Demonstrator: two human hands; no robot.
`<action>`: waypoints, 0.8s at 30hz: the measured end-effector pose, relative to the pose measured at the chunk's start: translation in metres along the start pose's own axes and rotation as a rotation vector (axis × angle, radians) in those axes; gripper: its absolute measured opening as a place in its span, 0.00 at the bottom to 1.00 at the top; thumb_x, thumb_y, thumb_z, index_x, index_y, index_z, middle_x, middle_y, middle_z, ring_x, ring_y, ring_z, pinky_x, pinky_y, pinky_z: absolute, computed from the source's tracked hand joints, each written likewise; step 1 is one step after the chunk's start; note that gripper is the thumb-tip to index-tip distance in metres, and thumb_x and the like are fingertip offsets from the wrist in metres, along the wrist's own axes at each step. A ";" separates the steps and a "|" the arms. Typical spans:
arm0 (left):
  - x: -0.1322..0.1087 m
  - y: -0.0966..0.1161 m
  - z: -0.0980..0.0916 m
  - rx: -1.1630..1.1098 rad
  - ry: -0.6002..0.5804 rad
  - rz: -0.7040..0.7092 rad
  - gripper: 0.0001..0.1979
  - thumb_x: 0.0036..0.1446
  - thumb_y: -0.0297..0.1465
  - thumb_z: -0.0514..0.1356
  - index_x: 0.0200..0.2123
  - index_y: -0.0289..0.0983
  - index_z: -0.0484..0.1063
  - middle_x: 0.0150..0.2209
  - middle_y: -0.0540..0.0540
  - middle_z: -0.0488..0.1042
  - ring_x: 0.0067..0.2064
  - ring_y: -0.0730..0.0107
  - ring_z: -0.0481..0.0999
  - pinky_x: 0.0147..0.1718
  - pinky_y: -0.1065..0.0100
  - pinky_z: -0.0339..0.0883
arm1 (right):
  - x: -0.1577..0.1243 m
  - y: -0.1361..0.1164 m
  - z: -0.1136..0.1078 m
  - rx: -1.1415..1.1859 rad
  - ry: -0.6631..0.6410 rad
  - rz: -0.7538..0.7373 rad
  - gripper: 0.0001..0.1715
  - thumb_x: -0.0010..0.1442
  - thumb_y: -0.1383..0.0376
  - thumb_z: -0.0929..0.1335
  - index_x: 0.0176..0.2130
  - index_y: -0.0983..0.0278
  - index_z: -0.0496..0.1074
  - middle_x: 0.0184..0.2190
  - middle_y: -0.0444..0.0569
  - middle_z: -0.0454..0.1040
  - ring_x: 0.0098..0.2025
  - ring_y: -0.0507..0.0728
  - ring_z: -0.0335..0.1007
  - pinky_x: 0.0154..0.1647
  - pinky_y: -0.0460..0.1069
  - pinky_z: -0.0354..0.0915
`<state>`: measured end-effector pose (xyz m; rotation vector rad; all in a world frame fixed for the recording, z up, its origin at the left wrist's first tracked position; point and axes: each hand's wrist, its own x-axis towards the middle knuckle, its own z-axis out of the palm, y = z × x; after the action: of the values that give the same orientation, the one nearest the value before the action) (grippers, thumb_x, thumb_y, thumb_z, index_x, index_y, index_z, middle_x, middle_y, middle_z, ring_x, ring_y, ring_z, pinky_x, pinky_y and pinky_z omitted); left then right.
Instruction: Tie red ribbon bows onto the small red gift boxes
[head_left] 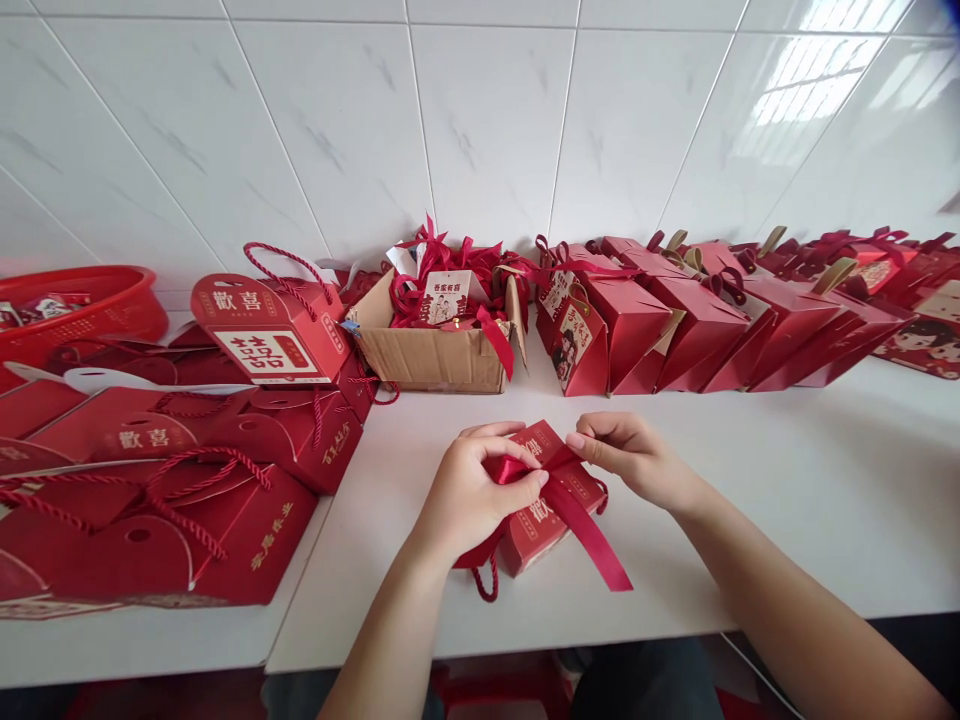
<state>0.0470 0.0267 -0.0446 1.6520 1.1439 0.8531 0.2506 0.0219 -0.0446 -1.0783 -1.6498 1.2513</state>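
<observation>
A small red gift box [536,540] with pale printed characters lies on the white table in front of me. Across its top runs a shiny red ribbon [589,535], one tail hanging over the box's near side onto the table. My left hand [480,490] pinches a loop of this ribbon between thumb and fingers at the box's left. At the right, my right hand [630,450] is closed, thumb against forefinger, on the ribbon's other part at the box's far edge. Twisted red cord handles stick out at both sides of the box.
Behind stands a cardboard box [442,362] full of red ribbons and printed tags. A row of red gift boxes [637,330] lines the wall on the right. Red boxes with cord handles [255,530] crowd the left, near a red plastic basket [142,300].
</observation>
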 end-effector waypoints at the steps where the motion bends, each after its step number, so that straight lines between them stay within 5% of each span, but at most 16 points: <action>1: 0.000 0.000 0.000 0.003 -0.003 0.002 0.04 0.47 0.33 0.65 0.29 0.40 0.78 0.55 0.43 0.69 0.56 0.55 0.68 0.56 0.55 0.59 | 0.000 0.000 0.000 -0.005 0.004 -0.002 0.26 0.60 0.51 0.65 0.20 0.63 0.55 0.18 0.39 0.50 0.22 0.47 0.44 0.22 0.46 0.44; 15: -0.003 0.007 -0.005 -0.027 0.016 -0.004 0.08 0.50 0.38 0.64 0.32 0.40 0.78 0.54 0.43 0.71 0.54 0.55 0.71 0.54 0.58 0.62 | 0.002 0.003 0.001 -0.071 0.103 -0.008 0.25 0.62 0.49 0.61 0.24 0.63 0.58 0.19 0.39 0.52 0.22 0.48 0.47 0.22 0.46 0.48; 20: -0.002 0.009 -0.019 -0.137 -0.007 -0.075 0.13 0.52 0.42 0.62 0.34 0.39 0.76 0.54 0.43 0.71 0.51 0.56 0.73 0.48 0.60 0.68 | 0.002 0.001 0.002 -0.143 0.361 -0.159 0.19 0.64 0.51 0.59 0.36 0.62 0.68 0.34 0.48 0.67 0.37 0.54 0.64 0.35 0.49 0.62; 24: 0.001 0.006 -0.026 -0.109 0.020 -0.063 0.14 0.51 0.42 0.63 0.30 0.36 0.75 0.51 0.41 0.73 0.47 0.57 0.75 0.46 0.61 0.69 | 0.001 -0.006 0.010 -0.413 0.372 -0.370 0.08 0.59 0.59 0.67 0.35 0.61 0.73 0.44 0.52 0.68 0.48 0.59 0.65 0.48 0.55 0.62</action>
<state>0.0262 0.0339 -0.0301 1.5143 1.1373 0.8783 0.2399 0.0192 -0.0407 -1.0985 -1.7455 0.4489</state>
